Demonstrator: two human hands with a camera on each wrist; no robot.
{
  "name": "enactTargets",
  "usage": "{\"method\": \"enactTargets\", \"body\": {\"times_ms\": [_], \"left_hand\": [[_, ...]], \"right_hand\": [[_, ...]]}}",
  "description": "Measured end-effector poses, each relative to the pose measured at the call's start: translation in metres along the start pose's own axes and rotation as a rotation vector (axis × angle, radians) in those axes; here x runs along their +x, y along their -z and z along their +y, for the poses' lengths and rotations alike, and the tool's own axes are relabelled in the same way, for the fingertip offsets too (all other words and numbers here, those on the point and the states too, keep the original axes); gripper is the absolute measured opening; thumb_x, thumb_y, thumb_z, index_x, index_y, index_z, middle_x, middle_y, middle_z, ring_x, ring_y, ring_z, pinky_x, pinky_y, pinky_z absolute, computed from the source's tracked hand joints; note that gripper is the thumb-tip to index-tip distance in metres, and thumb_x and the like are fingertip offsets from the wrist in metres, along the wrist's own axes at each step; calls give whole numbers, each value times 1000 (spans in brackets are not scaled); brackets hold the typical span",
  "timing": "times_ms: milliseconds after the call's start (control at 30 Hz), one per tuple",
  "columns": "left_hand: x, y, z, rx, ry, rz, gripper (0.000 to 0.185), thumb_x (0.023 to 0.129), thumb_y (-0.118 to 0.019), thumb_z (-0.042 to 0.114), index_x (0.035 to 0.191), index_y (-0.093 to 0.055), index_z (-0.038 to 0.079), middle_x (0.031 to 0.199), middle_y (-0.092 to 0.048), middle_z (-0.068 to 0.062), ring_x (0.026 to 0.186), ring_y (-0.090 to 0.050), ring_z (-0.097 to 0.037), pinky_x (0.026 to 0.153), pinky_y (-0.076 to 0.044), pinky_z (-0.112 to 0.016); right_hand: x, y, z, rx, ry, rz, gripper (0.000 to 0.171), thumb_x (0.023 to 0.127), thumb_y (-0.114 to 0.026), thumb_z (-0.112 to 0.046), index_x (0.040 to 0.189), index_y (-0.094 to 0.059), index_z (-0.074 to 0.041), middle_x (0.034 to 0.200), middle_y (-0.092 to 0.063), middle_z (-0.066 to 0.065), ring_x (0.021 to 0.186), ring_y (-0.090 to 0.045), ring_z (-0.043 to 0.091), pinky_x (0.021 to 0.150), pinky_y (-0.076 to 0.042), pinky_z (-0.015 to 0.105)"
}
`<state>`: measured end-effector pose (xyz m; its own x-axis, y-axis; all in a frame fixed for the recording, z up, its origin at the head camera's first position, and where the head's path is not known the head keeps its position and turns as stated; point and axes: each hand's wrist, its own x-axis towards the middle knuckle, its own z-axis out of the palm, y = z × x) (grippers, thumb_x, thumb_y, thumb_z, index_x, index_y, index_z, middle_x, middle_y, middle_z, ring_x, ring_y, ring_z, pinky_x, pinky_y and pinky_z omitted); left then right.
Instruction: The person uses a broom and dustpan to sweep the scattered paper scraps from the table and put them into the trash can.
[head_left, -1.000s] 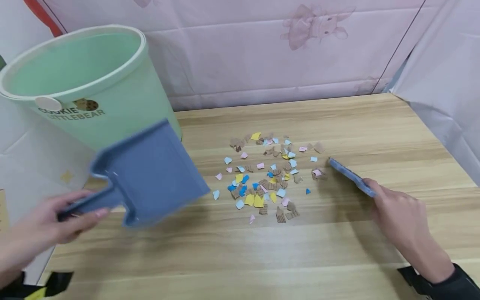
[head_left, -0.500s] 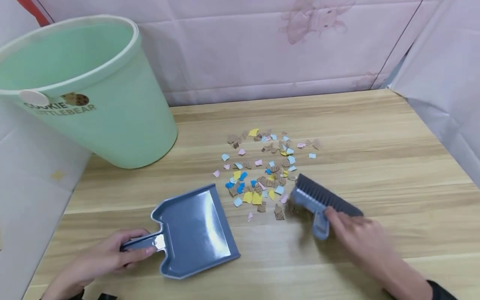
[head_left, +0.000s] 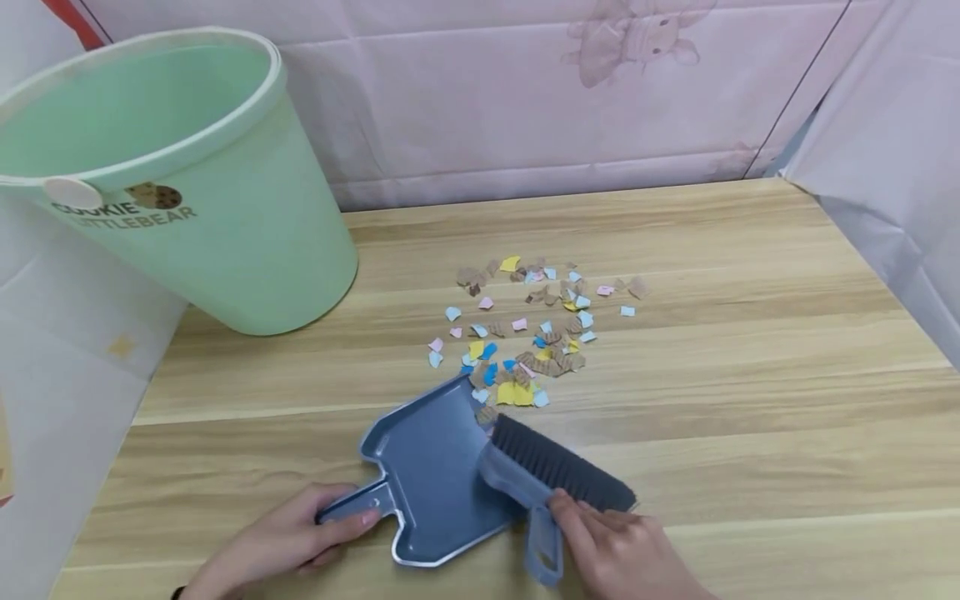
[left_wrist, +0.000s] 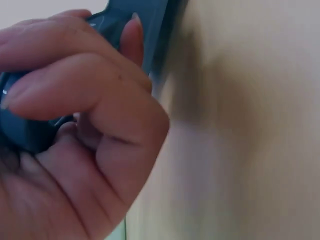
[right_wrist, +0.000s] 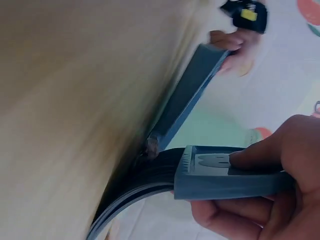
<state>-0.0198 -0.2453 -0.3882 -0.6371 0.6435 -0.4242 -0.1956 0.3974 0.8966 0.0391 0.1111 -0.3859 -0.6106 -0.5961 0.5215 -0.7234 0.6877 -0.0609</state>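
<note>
Surface: wooden counter against a pink sheet wall; green bin at the back left.
Left hand: grip wrapped round the handle of the blue dustpan, which lies flat.
Right hand: grip closed on the brush, bristles at the pan's mouth.
Scraps: just beyond the pan's open edge, away from both hands.
Axis: the brush lies across the pan's right side.
</note>
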Motion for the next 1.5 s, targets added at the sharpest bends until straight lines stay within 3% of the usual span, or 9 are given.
{"method": "enactTargets", "body": {"times_ms": [167, 267, 333, 500, 667, 800, 900, 1067, 1500], "left_hand": [[11, -27, -1, -115, 38, 42, 30, 101, -53, 24, 94, -55, -5, 56, -44, 2, 45, -41, -7, 41, -31, -22], [14, -37, 1, -180, 66, 77, 30, 100, -55, 25, 99, -56, -6, 59, -44, 0, 46, -41, -8, 43, -32, -21], [15, -41, 4, -175, 66, 107, 30, 99, -55, 26, 103, -57, -4, 60, -44, 0, 47, -41, -8, 43, -33, -21], [15, -46, 16, -125, 24, 165, 30, 100, -55, 27, 106, -56, -3, 60, -45, 1, 48, -41, -7, 44, -33, -21], [9, -40, 28, -94, -14, 192, 31, 101, -53, 26, 102, -53, -5, 62, -45, 2, 49, -41, -6, 45, -33, -20], [-1, -30, 34, -57, -62, 218, 26, 101, -52, 21, 105, -53, -5, 64, -47, 2, 51, -43, -5, 44, -35, -23], [-9, -20, 39, -32, -121, 237, 21, 101, -51, 15, 110, -51, -4, 64, -47, 3, 50, -42, -5, 42, -35, -25], [-16, -3, 52, 17, -186, 274, 20, 101, -50, 10, 118, -48, -2, 62, -45, 5, 47, -38, -5, 37, -31, -27], [-23, 29, 93, 109, -156, 427, 22, 100, -54, 13, 120, -51, 7, 62, -46, 0, 49, -40, -15, 42, -32, -31]], "right_hand": [[12, -6, -20, 204, -43, -95, 55, 95, -49, -56, 103, -63, -3, 71, -67, -3, 50, -50, -7, 44, -35, 7], [15, -7, -22, 331, -48, -110, 41, 93, -61, -42, 109, -61, -5, 59, -51, -15, 48, -28, -14, 44, -22, 3], [17, -4, -18, 396, -79, -83, 36, 94, -61, -40, 109, -62, -7, 61, -51, -15, 51, -32, -14, 46, -26, 4], [19, 15, 4, 448, -214, 236, 23, 99, -56, -26, 100, -68, -6, 85, -69, 2, 77, -61, 6, 74, -46, 17], [16, 40, 38, 342, -377, 495, 35, 97, -60, -29, 85, -70, 2, 78, -70, 10, 77, -63, -2, 73, -47, 12], [9, 56, 59, 269, -519, 482, 12, 87, -69, -3, 92, -69, 7, 80, -71, 17, 82, -60, -12, 67, -46, 7], [6, 62, 69, 230, -557, 449, 18, 80, -69, 8, 98, -68, 9, 82, -69, 24, 83, -57, -14, 64, -45, 6], [2, 61, 77, 185, -573, 392, 17, 81, -69, 4, 97, -67, 9, 79, -69, 24, 73, -57, -12, 53, -43, 7], [5, 51, 81, 140, -577, 170, 17, 83, -69, 0, 99, -64, 4, 56, -51, -3, 43, -33, -6, 37, -27, 17]]}}
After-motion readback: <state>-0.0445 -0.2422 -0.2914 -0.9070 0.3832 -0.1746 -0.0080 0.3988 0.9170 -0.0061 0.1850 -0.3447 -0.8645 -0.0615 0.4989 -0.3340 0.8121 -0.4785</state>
